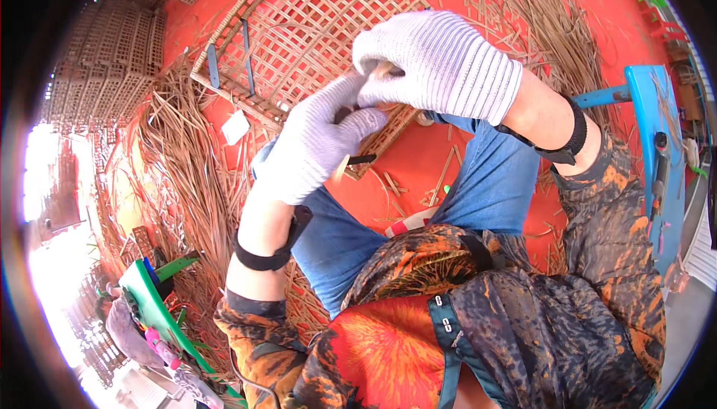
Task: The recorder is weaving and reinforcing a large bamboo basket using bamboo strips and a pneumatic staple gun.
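Note:
A woven lattice panel of bamboo strips [314, 28] lies tilted on the red floor in front of my knees. My left hand [317, 140], in a white knit glove, is closed at the panel's near edge, and a dark thin tool tip [362, 159] sticks out beside its fingers. My right hand [437, 62], also gloved, curls over the same edge and pinches a pale bamboo strip [385, 70]. Both hands touch each other above the panel's lower rim. What the left hand grips is mostly hidden by the glove.
Loose bamboo strips [179, 155] pile up at the left and at the far right [553, 20]. Stacked woven panels [112, 50] stand at the upper left. A blue stool or frame [657, 140] is on the right, a green tray with tools [153, 297] at the lower left.

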`<state>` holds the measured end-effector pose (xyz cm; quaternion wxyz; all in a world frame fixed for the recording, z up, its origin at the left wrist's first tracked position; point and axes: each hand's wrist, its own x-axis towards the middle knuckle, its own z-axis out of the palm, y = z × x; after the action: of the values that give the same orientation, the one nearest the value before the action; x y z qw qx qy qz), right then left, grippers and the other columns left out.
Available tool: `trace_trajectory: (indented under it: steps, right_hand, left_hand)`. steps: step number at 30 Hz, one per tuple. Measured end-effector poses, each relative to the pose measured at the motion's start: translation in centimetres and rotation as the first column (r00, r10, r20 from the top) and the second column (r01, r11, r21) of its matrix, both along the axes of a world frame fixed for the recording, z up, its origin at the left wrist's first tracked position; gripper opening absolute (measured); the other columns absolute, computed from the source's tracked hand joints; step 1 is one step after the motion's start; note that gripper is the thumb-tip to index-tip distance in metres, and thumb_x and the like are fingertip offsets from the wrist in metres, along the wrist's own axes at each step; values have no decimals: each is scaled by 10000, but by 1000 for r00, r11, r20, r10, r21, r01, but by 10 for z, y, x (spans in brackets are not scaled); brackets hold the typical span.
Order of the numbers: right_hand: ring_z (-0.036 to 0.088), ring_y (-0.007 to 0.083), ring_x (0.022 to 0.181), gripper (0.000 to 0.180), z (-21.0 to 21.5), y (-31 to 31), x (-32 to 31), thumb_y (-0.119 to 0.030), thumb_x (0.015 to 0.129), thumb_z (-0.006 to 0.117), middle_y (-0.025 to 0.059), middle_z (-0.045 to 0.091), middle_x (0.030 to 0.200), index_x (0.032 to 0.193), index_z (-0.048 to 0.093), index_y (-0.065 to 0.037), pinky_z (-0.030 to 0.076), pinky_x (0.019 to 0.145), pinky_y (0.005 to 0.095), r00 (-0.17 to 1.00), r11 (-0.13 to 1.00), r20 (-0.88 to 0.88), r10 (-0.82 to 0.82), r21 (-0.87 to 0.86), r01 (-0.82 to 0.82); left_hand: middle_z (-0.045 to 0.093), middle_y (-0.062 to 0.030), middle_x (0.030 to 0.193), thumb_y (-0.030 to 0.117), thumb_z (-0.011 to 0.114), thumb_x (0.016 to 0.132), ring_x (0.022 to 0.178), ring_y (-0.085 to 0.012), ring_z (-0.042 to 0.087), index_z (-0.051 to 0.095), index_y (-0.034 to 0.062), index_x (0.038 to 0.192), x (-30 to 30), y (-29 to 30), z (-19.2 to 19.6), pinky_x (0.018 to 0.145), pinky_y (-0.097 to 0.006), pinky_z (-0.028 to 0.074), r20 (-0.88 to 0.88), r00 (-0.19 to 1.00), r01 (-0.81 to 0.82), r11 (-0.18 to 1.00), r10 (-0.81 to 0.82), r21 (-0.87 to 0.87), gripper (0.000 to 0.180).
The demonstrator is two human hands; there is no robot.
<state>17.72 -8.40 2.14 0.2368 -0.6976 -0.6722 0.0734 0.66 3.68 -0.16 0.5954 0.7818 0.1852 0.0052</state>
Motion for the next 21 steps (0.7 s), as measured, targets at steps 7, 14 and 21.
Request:
trace_trajectory:
  steps: [7, 14, 21]
  right_hand:
    - [653, 332, 885, 191, -47, -32, 60, -288, 894, 591, 109, 659, 907, 1005, 613, -135, 519, 760, 459, 972, 968, 215, -90, -211, 136]
    - [642, 332, 918, 139, -94, -55, 128, -210, 944, 548, 116, 657, 951, 1011, 623, -113, 521, 790, 448, 895, 880, 351, -275, -282, 381]
    - [640, 335, 958, 167, -121, -46, 151, -179, 945, 554, 121, 647, 1005, 1087, 626, -127, 528, 811, 451, 897, 883, 332, -293, -266, 387]
  left_hand:
    - [644, -56, 828, 145, 588, 922, 781, -120, 581, 688, 13, 1029, -39, 63, 9, 737, -260, 466, 1, 987, -149, 925, 159, 350, 197]
    - [677, -1, 927, 160, 558, 972, 725, -90, 532, 678, 54, 1129, -154, 207, -16, 650, -241, 450, 140, 852, -465, 608, 504, 644, 225]
    - [712, -50, 1028, 151, 541, 987, 916, -140, 630, 690, 63, 1134, -229, 305, -47, 861, -271, 486, 258, 729, -573, 360, 634, 736, 228]
